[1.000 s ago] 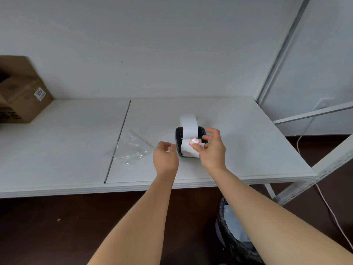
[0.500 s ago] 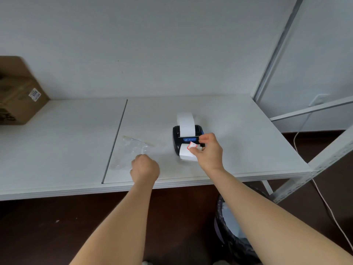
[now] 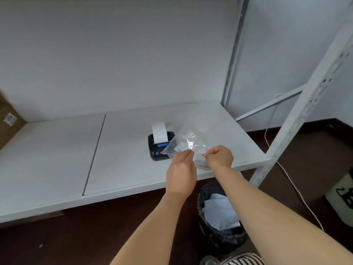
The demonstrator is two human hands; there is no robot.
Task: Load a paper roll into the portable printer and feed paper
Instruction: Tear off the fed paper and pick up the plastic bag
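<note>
The portable printer [image 3: 160, 146] sits on the white counter [image 3: 57, 155], toward its right half and a little back from the front edge. It is a small black unit with a blue strip across its front face. A strip of white paper [image 3: 159, 131] rises upright from its top slot, curling slightly at the top.

Just in front of the printer and partly covering its right side, a clear plastic bag [image 3: 184, 143] is held up in the air. The left hand [image 3: 181, 169] pinches the bag's lower edge between thumb and fingers. The right hand [image 3: 219, 155] is closed beside it, fingertips pressed together on a small red-edged scrap [image 3: 204, 154] at the bag's edge; whether it also grips the bag itself I cannot tell.

Below the counter's front edge, between the two forearms, stands a bin with a black liner [image 3: 219, 217] holding pale crumpled paper. A white metal rack post [image 3: 305, 104] rises at the right, with a white cable [image 3: 292, 180] trailing over the dark floor behind it. A brown cardboard box [image 3: 8, 121] shows at the far left edge of the counter.
</note>
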